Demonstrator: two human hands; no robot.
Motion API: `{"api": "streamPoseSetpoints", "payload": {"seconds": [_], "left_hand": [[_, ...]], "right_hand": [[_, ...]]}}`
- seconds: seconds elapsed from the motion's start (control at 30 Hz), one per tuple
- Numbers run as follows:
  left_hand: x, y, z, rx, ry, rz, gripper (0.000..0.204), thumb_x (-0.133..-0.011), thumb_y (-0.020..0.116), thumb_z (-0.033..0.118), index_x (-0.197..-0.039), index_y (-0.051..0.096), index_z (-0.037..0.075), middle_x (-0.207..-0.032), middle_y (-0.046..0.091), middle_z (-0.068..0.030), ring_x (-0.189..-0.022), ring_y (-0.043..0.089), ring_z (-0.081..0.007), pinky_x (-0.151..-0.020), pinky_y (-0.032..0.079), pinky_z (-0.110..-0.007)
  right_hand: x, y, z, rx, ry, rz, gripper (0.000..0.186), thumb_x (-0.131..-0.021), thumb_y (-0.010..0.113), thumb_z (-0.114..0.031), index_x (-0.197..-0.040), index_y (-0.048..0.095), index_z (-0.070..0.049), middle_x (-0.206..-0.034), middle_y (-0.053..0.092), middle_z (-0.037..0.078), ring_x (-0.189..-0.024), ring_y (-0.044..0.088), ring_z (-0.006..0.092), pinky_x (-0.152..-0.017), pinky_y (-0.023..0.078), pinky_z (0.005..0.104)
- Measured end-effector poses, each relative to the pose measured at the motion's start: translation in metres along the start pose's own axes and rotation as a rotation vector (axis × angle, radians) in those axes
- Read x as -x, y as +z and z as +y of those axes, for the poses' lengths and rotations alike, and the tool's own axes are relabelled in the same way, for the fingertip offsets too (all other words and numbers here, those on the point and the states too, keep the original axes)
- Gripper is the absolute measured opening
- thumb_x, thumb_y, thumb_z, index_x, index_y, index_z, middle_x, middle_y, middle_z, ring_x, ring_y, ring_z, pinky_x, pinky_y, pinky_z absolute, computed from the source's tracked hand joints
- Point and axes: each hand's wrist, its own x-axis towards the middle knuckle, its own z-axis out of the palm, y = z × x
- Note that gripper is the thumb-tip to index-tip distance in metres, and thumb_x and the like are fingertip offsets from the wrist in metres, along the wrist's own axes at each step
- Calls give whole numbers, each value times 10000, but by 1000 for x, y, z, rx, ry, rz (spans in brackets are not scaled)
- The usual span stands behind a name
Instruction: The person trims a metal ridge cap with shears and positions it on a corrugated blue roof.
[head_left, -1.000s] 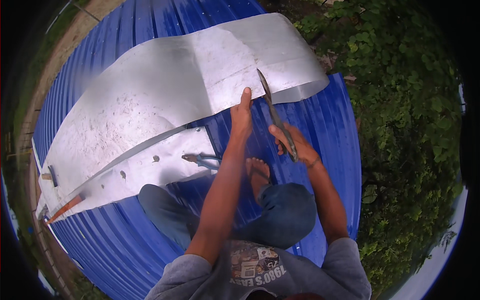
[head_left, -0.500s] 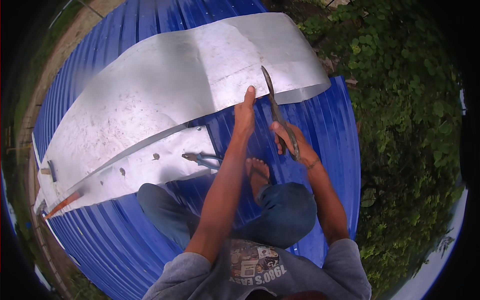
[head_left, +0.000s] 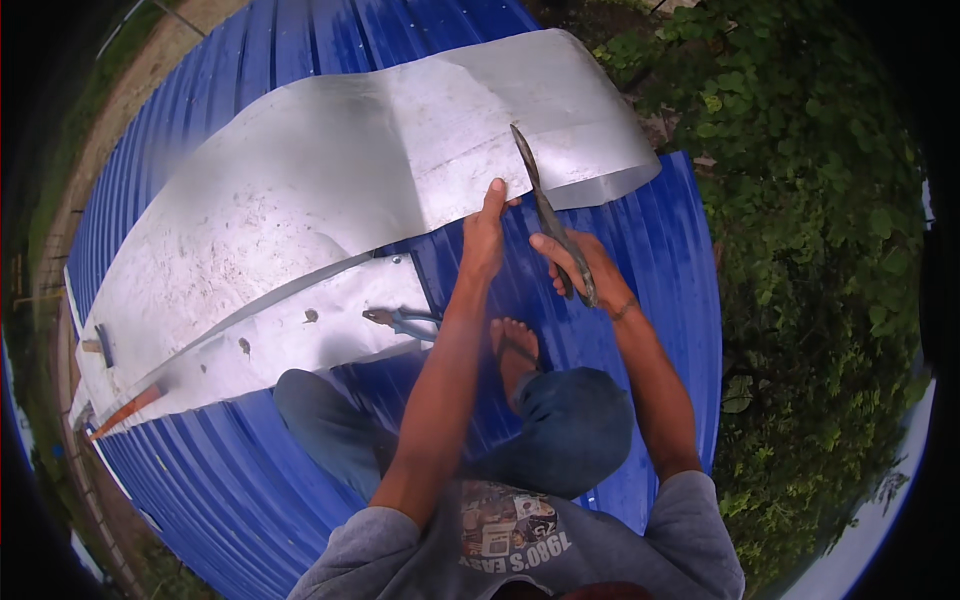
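Note:
A long silvery metal sheet point(head_left: 270, 180) lies curved before me, its right end curling under. My left hand point(head_left: 484, 232) pinches the sheet's near edge, thumb on top and fingers mostly hidden beneath. In my right hand point(head_left: 588, 265) are dark, worn tin snips point(head_left: 543, 205), the fingers wrapped round their handles. One blade lies over the sheet just right of my left thumb; the other blade is hidden, apparently below the metal. Pliers with blue handles point(head_left: 405, 320) rest left of my left forearm on a smaller metal piece point(head_left: 270, 335).
Blue ribbed roofing point(head_left: 640, 300) spreads under me and the sheets. My sandalled foot point(head_left: 515, 355) stands on it between my arms. At the far left are an orange-brown strip point(head_left: 130, 408) and a small tool point(head_left: 103, 345). Leafy bushes point(head_left: 820, 270) border the roof's right edge.
The tin snips have shifted slightly left and away from me, with their blades now at the sheet's near edge. My left hand has moved slightly left, still holding the sheet.

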Motion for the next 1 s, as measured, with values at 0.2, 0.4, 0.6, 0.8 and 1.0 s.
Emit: {"api": "streamPoseSetpoints", "payload": {"seconds": [0.2, 0.4, 0.6, 0.8, 1.0], "left_hand": [[-6, 2, -3, 53, 118, -42, 494, -944, 585, 493, -941, 661, 5, -1027, 604, -63, -996, 503, -150, -923, 367, -311], [1, 2, -3, 58, 79, -17, 429, -962, 573, 453, -914, 646, 33, -1017, 606, -42, -989, 505, -152, -932, 361, -308], [-1, 0, -1, -17, 40, -33, 496, -952, 557, 513, -866, 651, 33, -1008, 606, -43, -977, 497, -155, -916, 357, -302], [-10, -3, -6, 45, 105, -34, 598, -912, 577, 584, -883, 666, -6, -991, 620, -83, -930, 500, -160, -893, 364, -305], [2, 5, 2, 142, 71, -84, 581, -908, 612, 546, -1062, 645, -14, -1014, 620, -70, -941, 511, -159, -889, 366, -327]], "right_hand": [[-2, 13, 4, 173, -92, 134, 456, -874, 686, -469, -893, 613, -19, -582, 496, -2, -471, 516, 80, -411, 420, 222], [5, -9, 4, -215, 26, -178, 698, -897, 537, -657, -1070, 585, 19, -656, 523, 22, -538, 551, 117, -485, 467, 259], [5, -2, -9, -195, 47, -210, 821, -887, 483, -714, -1236, 505, 29, -829, 551, 44, -722, 587, 144, -652, 497, 288], [20, -13, 23, -41, 43, -311, 812, -875, 516, -706, -1272, 499, 2, -835, 543, 40, -723, 577, 143, -648, 467, 276], [70, -45, -1, 47, 1, -301, 824, -875, 514, -707, -1272, 509, 15, -827, 546, 36, -726, 587, 151, -633, 485, 297]]}}
